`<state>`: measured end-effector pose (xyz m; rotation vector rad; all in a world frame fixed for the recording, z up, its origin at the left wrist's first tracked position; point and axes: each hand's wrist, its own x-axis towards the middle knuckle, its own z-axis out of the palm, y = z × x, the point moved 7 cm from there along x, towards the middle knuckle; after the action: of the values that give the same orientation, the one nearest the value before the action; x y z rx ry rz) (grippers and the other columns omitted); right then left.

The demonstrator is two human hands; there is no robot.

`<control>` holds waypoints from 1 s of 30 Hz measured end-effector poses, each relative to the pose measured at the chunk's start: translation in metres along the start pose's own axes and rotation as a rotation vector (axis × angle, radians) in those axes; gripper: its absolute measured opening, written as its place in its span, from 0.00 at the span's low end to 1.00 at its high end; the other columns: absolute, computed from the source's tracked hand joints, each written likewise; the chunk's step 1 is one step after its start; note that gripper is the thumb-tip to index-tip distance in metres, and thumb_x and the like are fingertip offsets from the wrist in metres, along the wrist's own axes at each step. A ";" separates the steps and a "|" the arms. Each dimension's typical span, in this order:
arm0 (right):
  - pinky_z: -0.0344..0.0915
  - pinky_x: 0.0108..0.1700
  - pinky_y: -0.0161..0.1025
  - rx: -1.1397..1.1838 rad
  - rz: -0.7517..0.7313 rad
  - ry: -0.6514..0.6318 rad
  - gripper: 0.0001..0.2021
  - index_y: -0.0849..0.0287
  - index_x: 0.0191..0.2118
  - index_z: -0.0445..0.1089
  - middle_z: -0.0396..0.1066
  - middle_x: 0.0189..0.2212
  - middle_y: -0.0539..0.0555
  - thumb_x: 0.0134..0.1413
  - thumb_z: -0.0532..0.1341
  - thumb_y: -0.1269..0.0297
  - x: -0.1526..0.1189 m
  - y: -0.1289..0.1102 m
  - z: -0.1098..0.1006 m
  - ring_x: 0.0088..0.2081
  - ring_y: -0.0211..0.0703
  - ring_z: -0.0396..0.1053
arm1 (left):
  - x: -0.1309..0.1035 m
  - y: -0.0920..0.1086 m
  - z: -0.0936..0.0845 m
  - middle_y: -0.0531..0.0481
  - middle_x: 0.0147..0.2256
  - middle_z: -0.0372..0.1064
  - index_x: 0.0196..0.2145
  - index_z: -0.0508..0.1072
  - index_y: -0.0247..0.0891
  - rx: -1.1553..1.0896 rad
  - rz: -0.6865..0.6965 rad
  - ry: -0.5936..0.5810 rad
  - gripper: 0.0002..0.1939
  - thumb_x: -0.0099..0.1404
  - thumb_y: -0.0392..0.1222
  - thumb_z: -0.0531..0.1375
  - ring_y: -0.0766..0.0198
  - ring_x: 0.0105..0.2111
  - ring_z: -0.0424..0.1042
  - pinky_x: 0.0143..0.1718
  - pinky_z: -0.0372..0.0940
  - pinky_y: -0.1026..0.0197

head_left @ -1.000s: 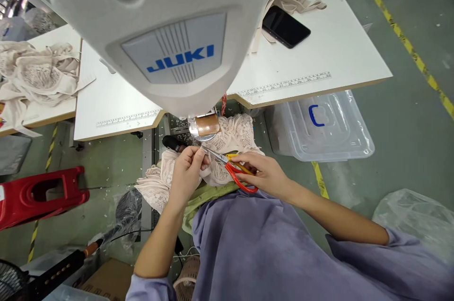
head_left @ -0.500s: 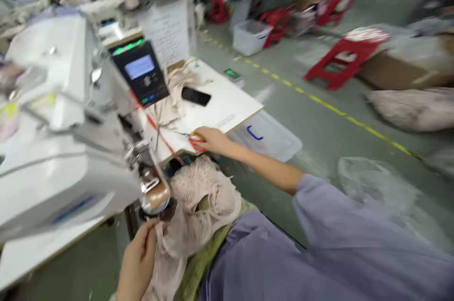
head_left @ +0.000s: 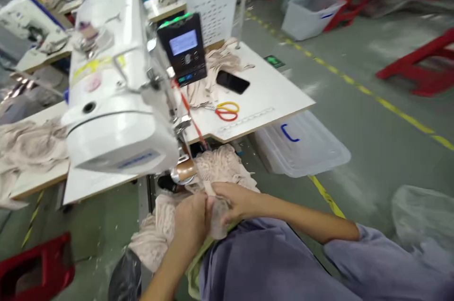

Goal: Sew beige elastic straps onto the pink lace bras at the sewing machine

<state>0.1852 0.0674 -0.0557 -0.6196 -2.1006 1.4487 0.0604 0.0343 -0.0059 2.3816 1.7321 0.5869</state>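
Note:
My left hand [head_left: 191,218] and my right hand [head_left: 237,200] are close together over my lap, both closed on a pale pink lace garment [head_left: 218,223]. More of its ruffled fabric [head_left: 227,163] bunches up beyond them, just below the table edge. The round arm end of a white sewing machine [head_left: 120,135] is right beside the cloth, to its upper left. Scissors [head_left: 227,111] with yellow and red handles lie on the white table [head_left: 280,97], out of both hands. A black phone [head_left: 232,82] rests behind them.
A control panel [head_left: 183,50] stands beside the machine, with beige cloth strips [head_left: 227,62] next to it. Under the table's right side sits a lidded clear box [head_left: 305,145]. Red stools [head_left: 39,268] and a plastic bag [head_left: 422,216] are on the floor.
My right hand has let go of the scissors, left them on the table and come back to the garment beside my left hand. The view has turned left.

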 end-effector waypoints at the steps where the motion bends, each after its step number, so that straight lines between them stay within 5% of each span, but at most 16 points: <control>1: 0.66 0.54 0.48 0.141 0.050 0.075 0.38 0.61 0.51 0.71 0.73 0.46 0.61 0.54 0.55 0.28 0.002 -0.001 0.001 0.49 0.52 0.70 | 0.003 0.007 -0.003 0.51 0.21 0.68 0.26 0.65 0.41 -0.082 -0.033 0.039 0.16 0.73 0.42 0.49 0.63 0.21 0.68 0.24 0.55 0.62; 5: 0.65 0.36 0.36 0.555 0.296 0.362 0.20 0.57 0.39 0.68 0.67 0.31 0.50 0.64 0.55 0.43 0.017 -0.004 -0.009 0.32 0.38 0.66 | 0.012 0.005 -0.009 0.57 0.19 0.57 0.23 0.56 0.42 -0.510 -0.354 0.138 0.19 0.75 0.43 0.47 0.68 0.19 0.59 0.23 0.53 0.65; 9: 0.55 0.28 0.33 0.508 0.298 0.414 0.12 0.57 0.37 0.64 0.62 0.24 0.44 0.59 0.63 0.54 0.049 -0.015 -0.032 0.24 0.33 0.57 | 0.010 -0.016 -0.011 0.57 0.20 0.58 0.24 0.61 0.40 -0.616 -0.537 0.204 0.22 0.76 0.48 0.47 0.68 0.21 0.59 0.24 0.55 0.66; 14: 0.52 0.27 0.34 0.232 0.301 0.410 0.11 0.56 0.33 0.62 0.58 0.19 0.41 0.55 0.64 0.58 0.084 -0.001 -0.060 0.22 0.32 0.54 | 0.005 -0.038 -0.018 0.55 0.22 0.70 0.46 0.76 0.40 -0.186 -0.366 0.265 0.12 0.72 0.46 0.56 0.67 0.22 0.67 0.26 0.55 0.65; 19: 0.59 0.32 0.37 0.077 0.257 0.350 0.06 0.57 0.33 0.66 0.64 0.21 0.44 0.53 0.63 0.63 0.110 0.003 -0.070 0.27 0.37 0.62 | 0.010 -0.036 -0.024 0.54 0.18 0.70 0.46 0.80 0.38 0.151 -0.144 0.342 0.15 0.74 0.42 0.54 0.68 0.18 0.62 0.23 0.50 0.63; 24: 0.63 0.40 0.41 -0.068 0.162 0.329 0.03 0.56 0.34 0.67 0.65 0.22 0.47 0.54 0.62 0.66 0.128 -0.004 -0.072 0.35 0.46 0.67 | 0.013 -0.047 -0.027 0.55 0.16 0.68 0.47 0.81 0.41 0.249 -0.168 0.324 0.14 0.73 0.43 0.56 0.67 0.17 0.61 0.22 0.46 0.62; 30: 0.58 0.35 0.40 -0.094 0.205 0.298 0.08 0.56 0.31 0.62 0.60 0.20 0.46 0.57 0.62 0.63 0.133 -0.003 -0.071 0.29 0.42 0.61 | 0.013 -0.053 -0.029 0.52 0.21 0.75 0.45 0.81 0.42 0.247 -0.170 0.300 0.13 0.73 0.44 0.56 0.66 0.19 0.66 0.24 0.48 0.62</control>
<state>0.1287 0.2000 -0.0118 -1.0456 -1.9217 1.2747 0.0056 0.0607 0.0058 2.3639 2.2262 0.7790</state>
